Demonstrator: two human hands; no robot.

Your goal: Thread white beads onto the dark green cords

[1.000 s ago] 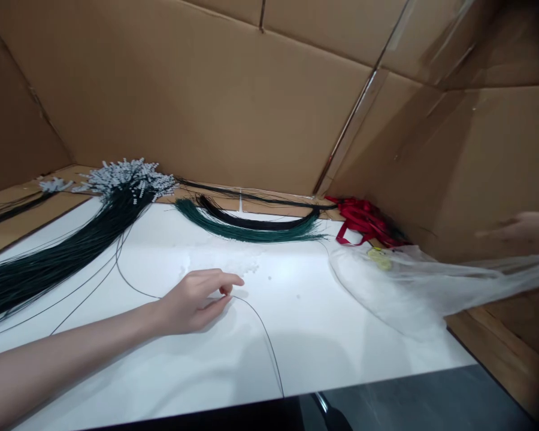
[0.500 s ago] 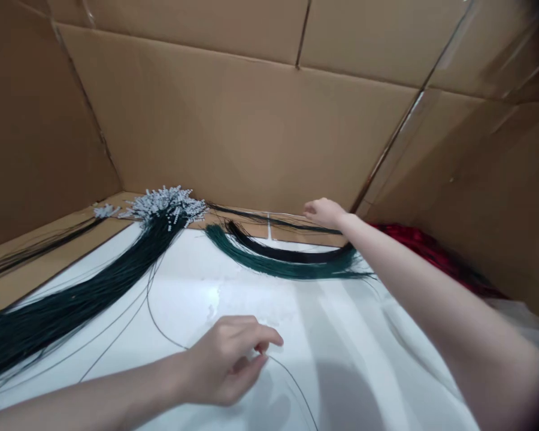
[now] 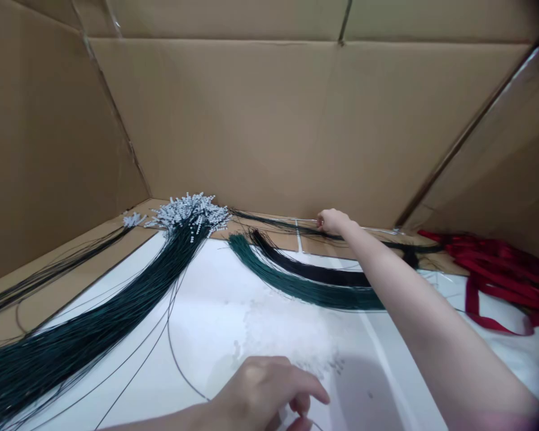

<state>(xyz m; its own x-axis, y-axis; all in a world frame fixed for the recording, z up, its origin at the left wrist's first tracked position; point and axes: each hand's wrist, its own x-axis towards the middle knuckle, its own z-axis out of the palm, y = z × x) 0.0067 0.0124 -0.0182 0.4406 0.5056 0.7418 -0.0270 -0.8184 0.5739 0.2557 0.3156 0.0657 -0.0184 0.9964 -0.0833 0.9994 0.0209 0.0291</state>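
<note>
My left hand [image 3: 269, 392] rests at the bottom of the white table [image 3: 215, 317], fingers curled in a pinch on a thin dark cord [image 3: 175, 353] that loops off to the left. My right arm reaches far across; my right hand [image 3: 333, 221] is closed on thin black strands [image 3: 273, 222] lying along the foot of the cardboard wall. Below that arm lie a curved green cord bundle [image 3: 287, 282] and a curved black cord bundle [image 3: 305, 270]. A patch of tiny clear beads [image 3: 296, 341] is scattered just beyond my left hand.
A thick bundle of dark green cords [image 3: 94, 326] with white tips [image 3: 188, 209] fans across the left. Red cords [image 3: 494, 263] lie at the right. Cardboard walls [image 3: 273, 120] enclose the table at the back and on both sides.
My right hand came in from the right and reached to the strands at the back wall, closing on them. The view shifted left and forward; my left hand kept its pinch on the cord.
</note>
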